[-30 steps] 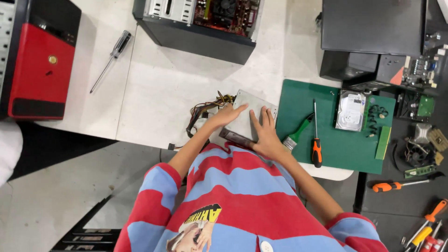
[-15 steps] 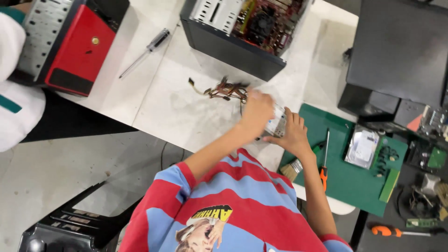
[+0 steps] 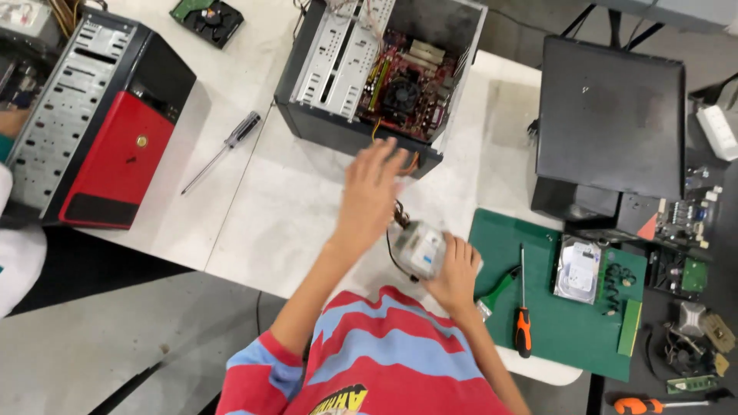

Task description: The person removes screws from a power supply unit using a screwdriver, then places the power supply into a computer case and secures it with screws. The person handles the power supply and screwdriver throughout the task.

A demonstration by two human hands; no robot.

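Inside open computer case [image 3: 323, 131], motherboard [image 3: 403, 96] sits; right hand [image 3: 453, 273] holds power supply [image 3: 421, 247].

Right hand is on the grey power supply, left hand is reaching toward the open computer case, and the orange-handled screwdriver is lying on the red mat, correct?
Not quite: in the head view the orange-handled screwdriver lies on a green mat, not red. The right hand is on the grey power supply; the left hand reaches toward the open computer case.

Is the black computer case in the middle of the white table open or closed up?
Open: the black computer case has no side panel, baring its red circuit board.
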